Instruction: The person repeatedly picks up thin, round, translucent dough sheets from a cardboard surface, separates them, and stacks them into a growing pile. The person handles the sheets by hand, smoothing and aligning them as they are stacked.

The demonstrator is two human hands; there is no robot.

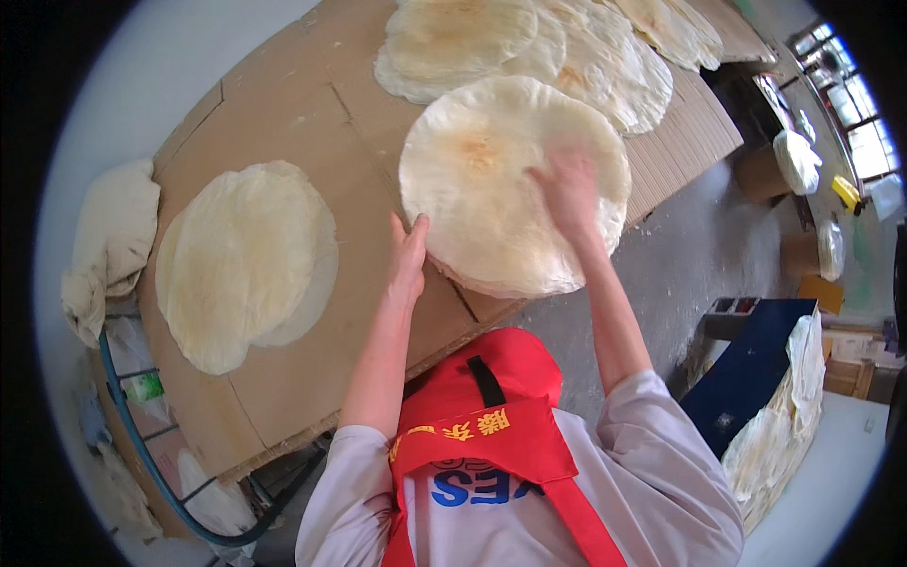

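A stack of large, pale round flatbreads [487, 198], browned in patches on top, lies near the cardboard-covered table's front edge. My left hand [408, 253] rests upright against the stack's left side, thumb at the rim, fingers apart. On the top sheet lies my right hand [570, 189], blurred, its thumb spread out from the fingers. A separate, looser pile of thin sheets [236, 265] is to the left on the cardboard [283, 123].
More sheet piles [463, 38] sit at the back. A folded cloth [118, 227] and blue metal rail [151, 444] border the left. Beyond the right edge are grey floor [671, 255], wrapped bundles [795, 161] and a dark blue surface [756, 359] with more sheets [775, 435].
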